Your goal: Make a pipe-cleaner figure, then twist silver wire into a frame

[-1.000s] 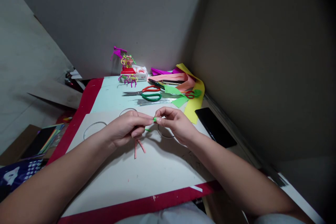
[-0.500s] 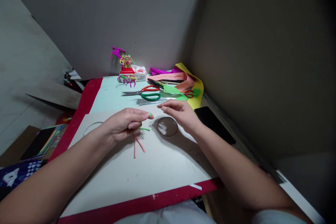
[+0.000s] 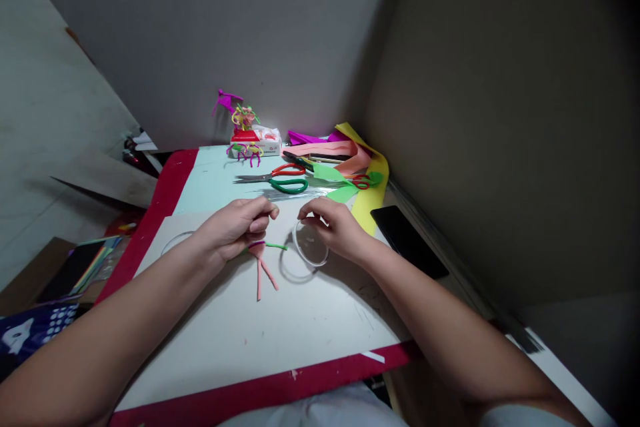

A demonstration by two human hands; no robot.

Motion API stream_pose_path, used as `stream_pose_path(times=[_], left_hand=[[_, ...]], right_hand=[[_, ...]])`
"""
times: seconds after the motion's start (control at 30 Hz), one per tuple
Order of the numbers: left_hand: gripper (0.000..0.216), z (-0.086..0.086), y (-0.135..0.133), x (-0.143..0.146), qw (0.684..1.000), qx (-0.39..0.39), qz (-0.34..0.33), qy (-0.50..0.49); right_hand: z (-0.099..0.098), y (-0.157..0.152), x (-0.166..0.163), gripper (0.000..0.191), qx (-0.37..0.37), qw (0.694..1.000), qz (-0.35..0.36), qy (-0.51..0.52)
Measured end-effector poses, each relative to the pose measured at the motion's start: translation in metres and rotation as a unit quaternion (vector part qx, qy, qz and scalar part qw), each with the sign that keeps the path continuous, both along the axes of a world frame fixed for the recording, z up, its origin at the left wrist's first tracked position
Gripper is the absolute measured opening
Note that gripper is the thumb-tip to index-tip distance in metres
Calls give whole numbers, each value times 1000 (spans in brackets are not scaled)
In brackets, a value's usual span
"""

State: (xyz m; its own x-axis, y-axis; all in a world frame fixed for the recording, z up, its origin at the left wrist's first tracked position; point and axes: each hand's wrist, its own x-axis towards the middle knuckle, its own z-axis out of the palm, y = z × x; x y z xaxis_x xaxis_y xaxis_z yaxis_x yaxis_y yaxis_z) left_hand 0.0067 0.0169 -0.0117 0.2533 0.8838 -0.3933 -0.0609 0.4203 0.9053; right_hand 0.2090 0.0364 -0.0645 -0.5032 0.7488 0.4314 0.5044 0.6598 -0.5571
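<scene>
My left hand (image 3: pixel 245 223) is closed above the board, its fingers curled together. Whatever it may hold is hidden. Just below it lies a small twisted-paper figure (image 3: pixel 257 251), with two pink legs, a purple band and a green arm reaching right. In my right hand (image 3: pixel 327 223) is a thin, whitish see-through ring (image 3: pixel 313 261), which looks like a narrow roll of clear tape. Thumb and fingers pinch its upper edge, and it is tilted up off the board with its shadow beneath. A similar ring (image 3: pixel 176 237) lies partly behind my left forearm.
Scissors (image 3: pixel 290 185) with red and green handles lie beyond my hands, beside thin wires (image 3: pixel 295 194). Crepe paper strips (image 3: pixel 376 187) are heaped at the back right. A black phone (image 3: pixel 410 241) lies right. Finished paper figures (image 3: pixel 245 117) stand by a small box (image 3: pixel 270 141).
My right hand has lowered onto the clear ring and lifted it off the board at a tilt. The green bit at my left fingertips is out of sight; those fingers have curled in.
</scene>
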Motion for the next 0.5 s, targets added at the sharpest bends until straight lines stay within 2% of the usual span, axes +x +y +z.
stream_pose_path(times=[0.1, 0.17, 0.33, 0.5], left_hand=[[11, -1, -1, 3, 999, 27, 31, 13], [10, -1, -3, 6, 1000, 25, 13, 13], [17, 1, -11, 9, 995, 6, -100, 27], [22, 4, -14, 5, 990, -2, -141, -8]], right_hand=[[11, -10, -3, 14, 41, 989, 65, 127], [15, -14, -4, 13, 66, 980, 81, 172], [16, -13, -4, 14, 107, 975, 40, 193], [17, -13, -1, 15, 111, 973, 14, 200]])
